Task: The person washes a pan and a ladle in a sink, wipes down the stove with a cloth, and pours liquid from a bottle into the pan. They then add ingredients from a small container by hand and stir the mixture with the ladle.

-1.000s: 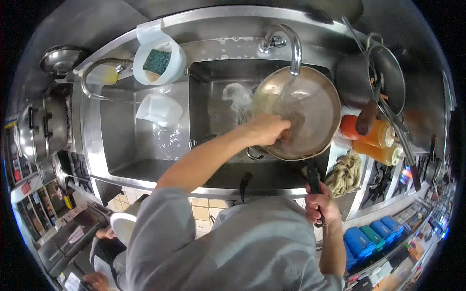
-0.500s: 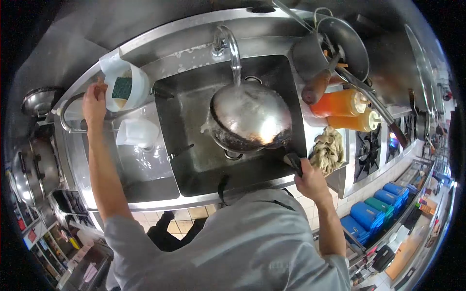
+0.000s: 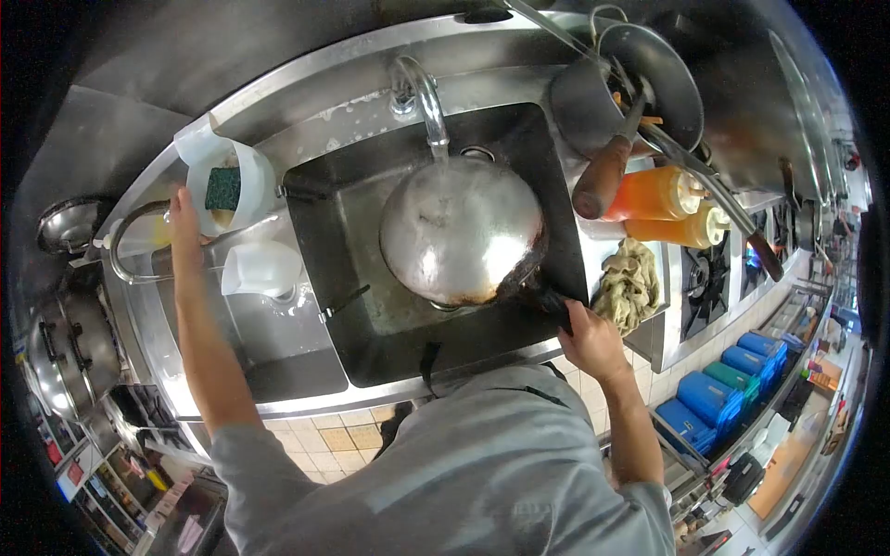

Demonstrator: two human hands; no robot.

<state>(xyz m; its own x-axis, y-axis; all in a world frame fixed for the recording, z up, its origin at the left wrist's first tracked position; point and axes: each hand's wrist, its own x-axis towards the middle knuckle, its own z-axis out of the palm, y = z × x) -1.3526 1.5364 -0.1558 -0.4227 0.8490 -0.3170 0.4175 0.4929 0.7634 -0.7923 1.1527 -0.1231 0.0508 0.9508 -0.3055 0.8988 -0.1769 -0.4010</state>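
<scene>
My right hand (image 3: 593, 341) is closed round the dark handle of a wok (image 3: 459, 232). The wok lies bottom up over the black-lined sink (image 3: 371, 347), under the tap spout (image 3: 428, 107). At the left, my left hand (image 3: 184, 221) is beside a curved metal spout (image 3: 120, 246) and a white container (image 3: 256, 185) with a dark green scouring pad (image 3: 222, 188) in it. Its fingers point up and are partly hidden, so what they touch is unclear. Below that container stands a white jug (image 3: 260, 270).
Right of the sink are a metal pot (image 3: 681, 79) with utensils, squeeze bottles (image 3: 658, 192), a crumpled cloth (image 3: 628, 287) and stove burners (image 3: 706, 283). Blue bins (image 3: 709, 397) stand lower right. Pans (image 3: 69, 225) are at the far left.
The wok has turned and moved slightly left, showing more of its round underside. My left hand has moved down from the upper left, closer to the curved spout.
</scene>
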